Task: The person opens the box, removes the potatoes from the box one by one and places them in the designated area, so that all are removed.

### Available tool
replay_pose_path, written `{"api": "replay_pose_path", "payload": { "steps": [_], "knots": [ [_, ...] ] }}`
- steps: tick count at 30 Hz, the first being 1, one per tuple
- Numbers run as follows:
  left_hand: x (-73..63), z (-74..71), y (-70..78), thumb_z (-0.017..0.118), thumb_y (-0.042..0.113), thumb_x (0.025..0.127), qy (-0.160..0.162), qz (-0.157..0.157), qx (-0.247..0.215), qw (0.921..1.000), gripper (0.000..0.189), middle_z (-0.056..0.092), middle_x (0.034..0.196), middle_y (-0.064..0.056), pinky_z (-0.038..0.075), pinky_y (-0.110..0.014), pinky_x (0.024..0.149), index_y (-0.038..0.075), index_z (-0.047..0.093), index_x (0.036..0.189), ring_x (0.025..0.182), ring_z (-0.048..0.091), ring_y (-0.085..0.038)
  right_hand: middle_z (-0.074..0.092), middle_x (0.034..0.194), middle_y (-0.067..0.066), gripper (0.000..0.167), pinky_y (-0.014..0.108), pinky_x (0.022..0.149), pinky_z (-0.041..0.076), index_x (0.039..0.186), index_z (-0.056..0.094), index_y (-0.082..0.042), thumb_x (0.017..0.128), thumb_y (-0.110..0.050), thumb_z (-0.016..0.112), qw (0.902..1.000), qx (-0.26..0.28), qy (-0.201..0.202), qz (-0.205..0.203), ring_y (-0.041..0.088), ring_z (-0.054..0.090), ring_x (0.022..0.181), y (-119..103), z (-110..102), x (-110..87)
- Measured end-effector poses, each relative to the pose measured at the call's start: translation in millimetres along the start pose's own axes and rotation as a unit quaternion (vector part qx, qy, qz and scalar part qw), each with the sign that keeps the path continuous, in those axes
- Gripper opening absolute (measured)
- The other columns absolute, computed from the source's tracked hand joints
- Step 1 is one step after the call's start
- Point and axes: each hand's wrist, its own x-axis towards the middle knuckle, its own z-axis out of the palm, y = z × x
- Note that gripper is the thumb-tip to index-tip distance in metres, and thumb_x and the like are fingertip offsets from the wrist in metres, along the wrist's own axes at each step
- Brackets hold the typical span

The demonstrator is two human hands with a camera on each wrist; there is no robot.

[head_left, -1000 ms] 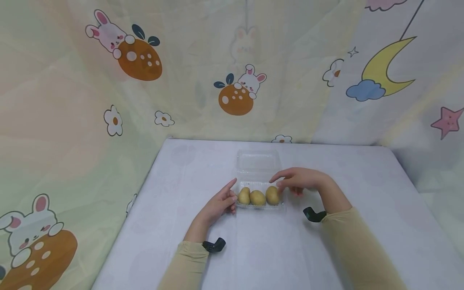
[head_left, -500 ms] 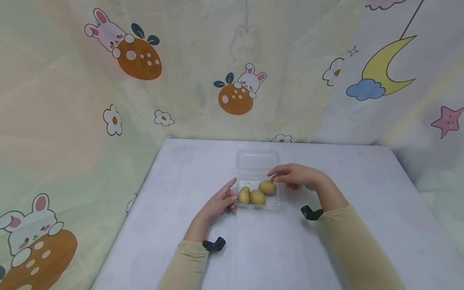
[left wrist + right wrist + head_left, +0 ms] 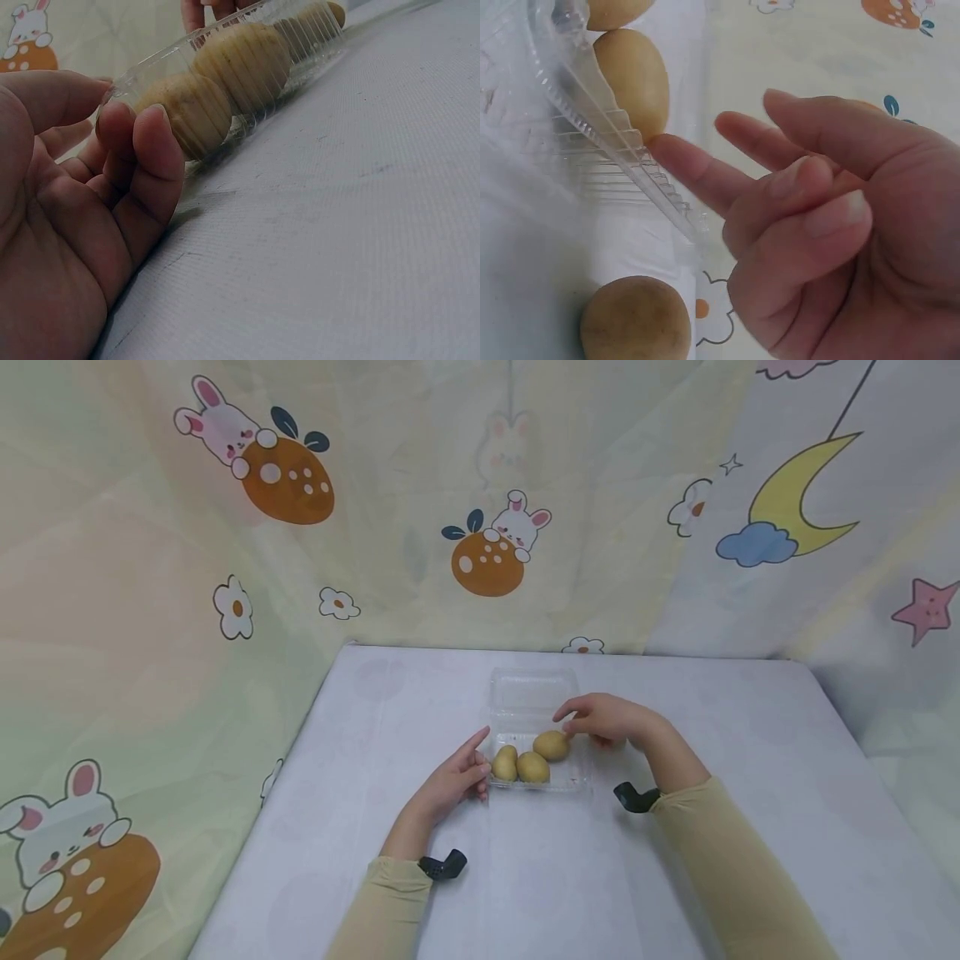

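Three potatoes lie in a clear plastic clamshell container [image 3: 573,777] whose lid [image 3: 534,689] is laid back on the far side. Two of them, the left potato [image 3: 505,764] and the middle potato [image 3: 533,768], sit side by side along the near wall; the third potato [image 3: 551,745] lies behind, lengthwise across. My left hand [image 3: 452,787] pinches the container's left end between thumb and fingers, index extended along the side. From the right, my right hand [image 3: 611,720] reaches over, one straight finger [image 3: 694,169] at a potato [image 3: 634,86], other fingers loosely bent.
The white-covered table [image 3: 405,702] ends at a patterned cloth backdrop [image 3: 390,527] behind and at both sides. A black wrist camera sits on each wrist, the left camera [image 3: 444,865] and the right camera [image 3: 636,797].
The third potato has moved from the right end of the near row back and to the left, turning sideways. My right hand has moved away from me alongside it; my left hand stays put.
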Motion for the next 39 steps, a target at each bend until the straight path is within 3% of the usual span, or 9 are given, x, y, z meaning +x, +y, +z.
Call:
{"api": "replay_pose_path", "payload": {
  "steps": [3, 6, 14, 22, 39],
  "knots": [
    [-0.1, -0.1, 0.0, 0.057, 0.022, 0.100, 0.001, 0.000, -0.001, 1.0000, 0.066, 0.047, 0.098, -0.004, 0.055, -0.031, 0.072, 0.036, 0.025, 0.156, 0.077, 0.054, -0.016, 0.053, 0.067, 0.008, 0.037, 0.034, 0.052, 0.041, 0.133, 0.060, -0.017, 0.097, -0.027, 0.061, 0.9999, 0.004, 0.006, 0.009, 0.018, 0.040, 0.049, -2, 0, 1.7],
    [0.2, -0.2, 0.0, 0.056, 0.021, 0.101, 0.001, 0.000, -0.002, 1.0000, 0.066, 0.047, 0.098, -0.003, 0.055, -0.031, 0.072, 0.036, 0.025, 0.156, 0.077, 0.053, -0.016, 0.050, 0.066, 0.007, 0.035, 0.033, 0.052, 0.041, 0.131, 0.061, -0.018, 0.097, -0.026, 0.060, 0.9998, -0.002, 0.009, 0.016, 0.017, 0.040, 0.049, -3, 1, 2.1],
    [0.2, -0.5, 0.3, 0.056, 0.021, 0.101, 0.001, 0.002, -0.003, 1.0000, 0.066, 0.047, 0.099, -0.003, 0.056, -0.031, 0.072, 0.035, 0.024, 0.157, 0.077, 0.053, -0.015, 0.064, 0.104, 0.013, 0.034, 0.026, 0.050, 0.039, 0.128, 0.064, -0.020, 0.094, -0.019, 0.065, 0.9980, -0.051, -0.008, 0.035, 0.014, 0.038, 0.048, -9, 7, 6.6],
    [0.0, 0.5, 1.7, 0.056, 0.022, 0.101, 0.002, -0.001, -0.003, 1.0000, 0.066, 0.047, 0.099, -0.003, 0.056, -0.030, 0.071, 0.034, 0.024, 0.157, 0.076, 0.054, -0.014, 0.067, 0.109, 0.010, 0.047, 0.024, 0.048, 0.037, 0.140, 0.056, -0.028, 0.095, -0.019, 0.064, 0.9944, -0.095, -0.035, 0.028, 0.013, 0.039, 0.049, -11, 14, 12.5],
    [0.7, 0.5, 2.2, 0.055, 0.019, 0.101, 0.001, -0.003, 0.001, 1.0000, 0.067, 0.047, 0.099, -0.003, 0.055, -0.030, 0.071, 0.033, 0.023, 0.158, 0.075, 0.054, -0.014, 0.068, 0.104, 0.011, 0.043, 0.023, 0.046, 0.042, 0.138, 0.057, -0.033, 0.096, -0.022, 0.063, 0.9978, -0.040, -0.044, 0.029, 0.011, 0.046, 0.049, -10, 21, 34.7]
  ]
}}
